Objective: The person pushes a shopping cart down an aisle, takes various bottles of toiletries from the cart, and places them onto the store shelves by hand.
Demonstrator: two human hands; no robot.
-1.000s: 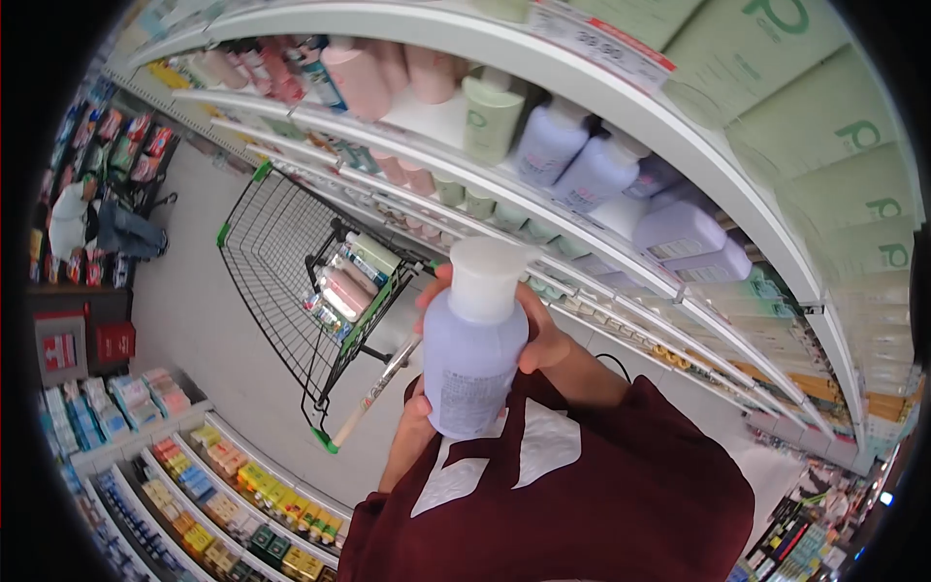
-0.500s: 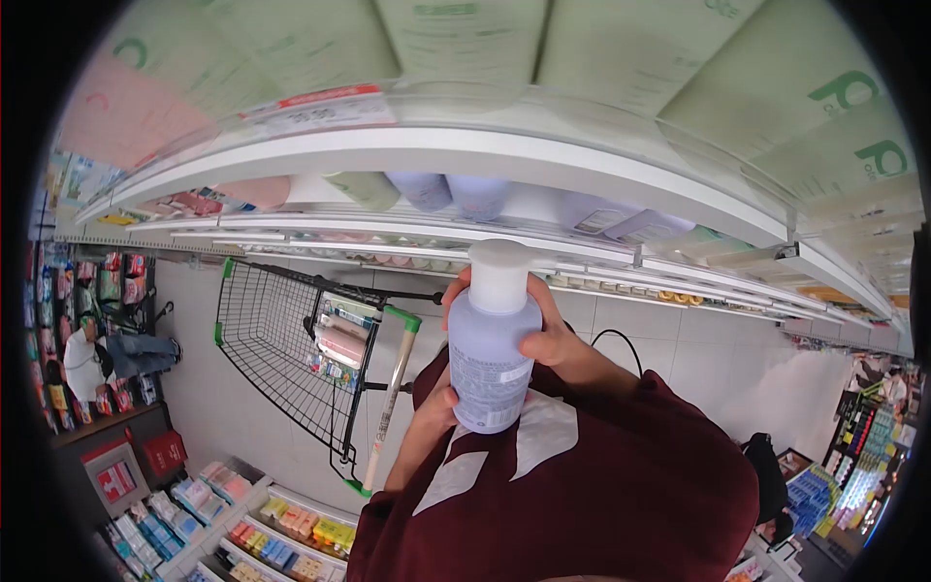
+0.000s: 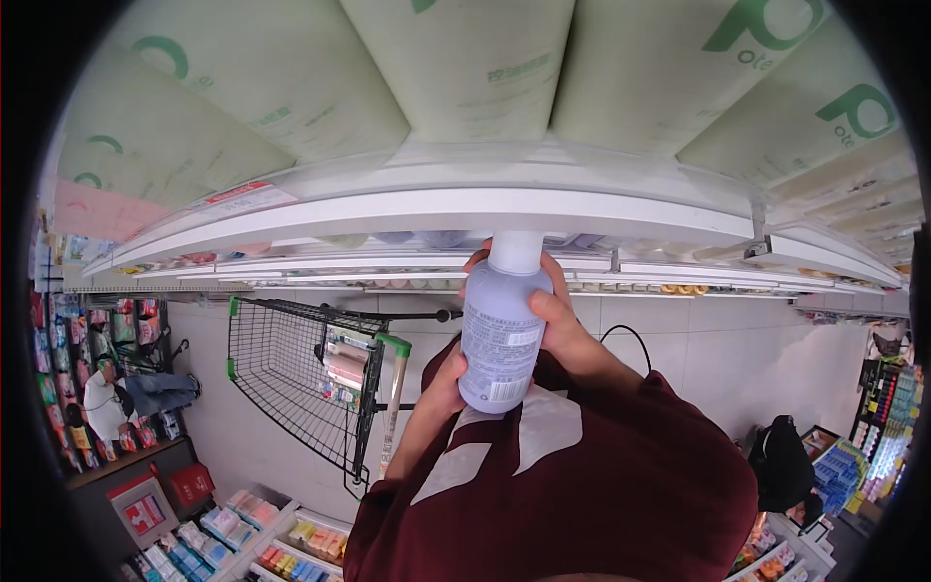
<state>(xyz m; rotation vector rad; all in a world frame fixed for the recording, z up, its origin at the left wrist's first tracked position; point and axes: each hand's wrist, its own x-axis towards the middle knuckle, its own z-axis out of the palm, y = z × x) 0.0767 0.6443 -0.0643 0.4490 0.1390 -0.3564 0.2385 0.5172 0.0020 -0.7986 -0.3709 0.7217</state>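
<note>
A lavender pump bottle (image 3: 501,325) with a white top stands nearly upright in front of my chest, its printed back label and barcode facing me. My left hand (image 3: 447,386) holds it low on the left side. Higher up, my right hand (image 3: 561,315) grips the right side, thumb on the front. Fingertips also show behind the bottle's neck on the left. The white top overlaps the edge of the shelf (image 3: 456,209) in view; whether they touch I cannot tell.
Large pale green bottles (image 3: 465,68) line the upper shelf, with a price tag (image 3: 238,197) at left. A black wire shopping cart (image 3: 291,373) holding packaged goods (image 3: 346,361) stands left of me. At far left a person (image 3: 145,393) is near hanging packets. Stocked shelves (image 3: 301,543) lie behind.
The bottle now tips slightly, its top shifted right and its base raised a little, both hands still around it. The shelf edge and green bottles sit lower in view, and the cart appears slightly lower.
</note>
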